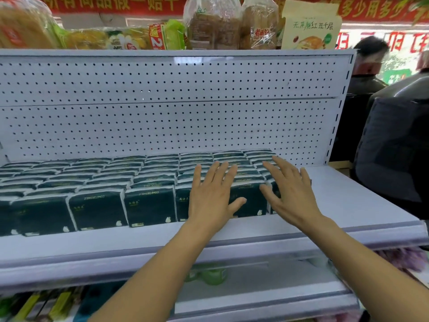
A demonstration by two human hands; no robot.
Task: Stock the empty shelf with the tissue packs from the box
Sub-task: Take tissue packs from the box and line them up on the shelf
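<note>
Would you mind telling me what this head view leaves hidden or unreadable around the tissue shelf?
- Box: nowhere in the head view.
- Tissue packs: the row runs off the left edge; the count is unknown.
- Packs under the left hand and right hand: fronts partly covered.
- Small print on the packs: too blurred to read.
- Lower shelf: goods blurred, shaded by the shelf above.

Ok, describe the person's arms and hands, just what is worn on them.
Both forearms are bare to the bottom edge of the view: no sleeves show. The left hand and the right hand wear no gloves, and no rings, watch or bracelet show on the fingers or wrists. Nails look short and unpainted.
</note>
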